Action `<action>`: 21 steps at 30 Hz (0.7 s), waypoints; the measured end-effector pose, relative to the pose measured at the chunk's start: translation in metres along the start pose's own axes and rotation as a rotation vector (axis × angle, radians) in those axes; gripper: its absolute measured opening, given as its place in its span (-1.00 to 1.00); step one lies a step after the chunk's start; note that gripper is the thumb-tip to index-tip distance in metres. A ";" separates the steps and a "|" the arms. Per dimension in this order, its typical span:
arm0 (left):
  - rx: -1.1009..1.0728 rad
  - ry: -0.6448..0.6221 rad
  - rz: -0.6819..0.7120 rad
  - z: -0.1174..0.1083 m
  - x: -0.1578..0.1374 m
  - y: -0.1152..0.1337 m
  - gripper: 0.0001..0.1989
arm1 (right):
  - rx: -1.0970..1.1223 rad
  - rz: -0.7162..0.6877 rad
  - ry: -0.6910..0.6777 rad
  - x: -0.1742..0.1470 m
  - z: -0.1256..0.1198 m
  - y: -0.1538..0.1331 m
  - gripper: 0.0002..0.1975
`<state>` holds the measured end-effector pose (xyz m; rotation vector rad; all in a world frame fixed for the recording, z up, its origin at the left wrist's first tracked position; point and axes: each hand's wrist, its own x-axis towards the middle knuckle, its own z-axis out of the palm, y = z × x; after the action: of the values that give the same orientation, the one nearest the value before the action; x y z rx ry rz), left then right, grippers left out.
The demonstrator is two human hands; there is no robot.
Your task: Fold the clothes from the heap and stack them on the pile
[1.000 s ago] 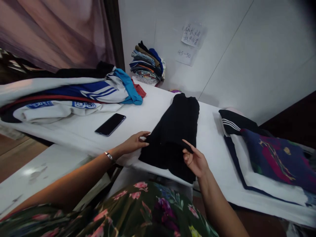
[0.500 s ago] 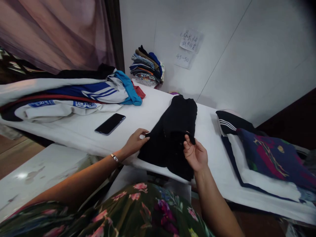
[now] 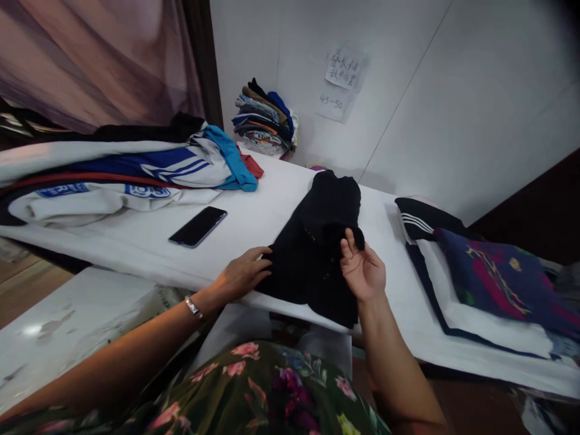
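A black garment (image 3: 312, 266), partly folded, lies lengthwise on the white-covered table (image 3: 281, 181), its near end hanging slightly over the front edge. My left hand (image 3: 243, 272), with a silver band on the wrist, rests at the garment's left edge. Its fingers are stretched out, touching the cloth. My right hand (image 3: 365, 272) is turned palm up at the right side, fingers hooked round a raised flap of the black cloth. A row of small dots, perhaps buttons or studs, shows on the garment's middle.
A black phone (image 3: 198, 226) lies left of the garment. Loose jerseys (image 3: 181, 169) are heaped further left. A folded stack (image 3: 265, 115) stands by the wall, under paper notes (image 3: 339, 72). Folded clothes (image 3: 493, 278) lie at the right.
My right hand has raised the flap slightly and moved it away from me. My left hand's fingers have gone from a pinch-like pose to lying flatter at the edge.
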<state>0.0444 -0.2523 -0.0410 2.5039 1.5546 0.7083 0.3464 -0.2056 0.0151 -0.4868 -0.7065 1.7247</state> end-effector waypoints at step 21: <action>0.099 0.185 0.135 -0.004 -0.001 0.044 -0.84 | -0.513 0.050 0.040 -0.017 -0.012 0.008 -0.52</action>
<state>0.0780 -0.2740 -0.0229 2.7051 1.5215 0.9276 0.3532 -0.2208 0.0005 -0.8931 -1.1215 1.5677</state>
